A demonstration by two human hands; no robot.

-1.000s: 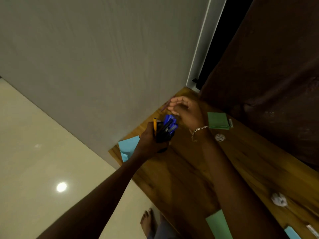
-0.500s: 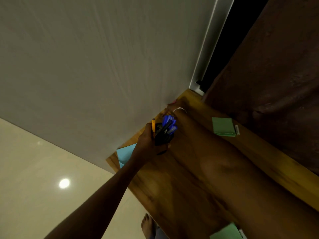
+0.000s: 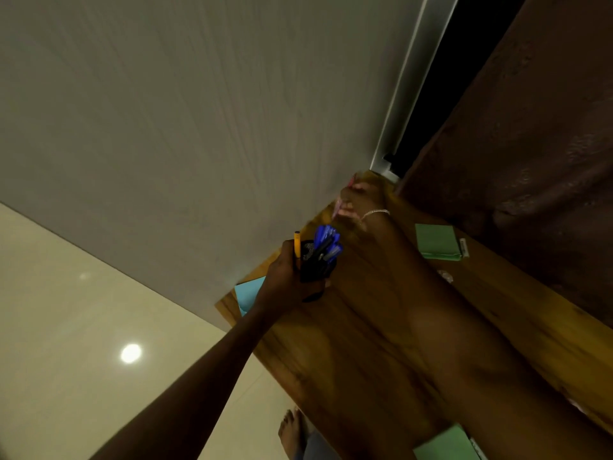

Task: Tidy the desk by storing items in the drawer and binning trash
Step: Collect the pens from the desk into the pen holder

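The pen cup (image 3: 316, 265), a black mesh holder, is gripped round its side by the left hand (image 3: 282, 283) and held just above the desk (image 3: 348, 343). It is tipped a little away from that hand, so the blue pens (image 3: 326, 239) lean outward. A yellow pencil (image 3: 297, 244) is seen upright against the fingers; whether it stands inside the cup cannot be told.

The cup is judged light and stiff, but its load is loose. It is best held low round the body and kept upright, since a tilt could spill the pens.

Beyond the left hand, at the desk's far corner by the wall, the right hand (image 3: 361, 200) is blurred, its fingers curled. A pink streak, perhaps a pen (image 3: 337, 207), lies at its fingertips. Whether it is pinched cannot be told. If a pen, it would be light, stiff and smooth, best taken at mid-barrel.

A green pad (image 3: 436, 242) lies to the right of the right wrist. A blue sheet (image 3: 248, 290) shows just left of the left hand.
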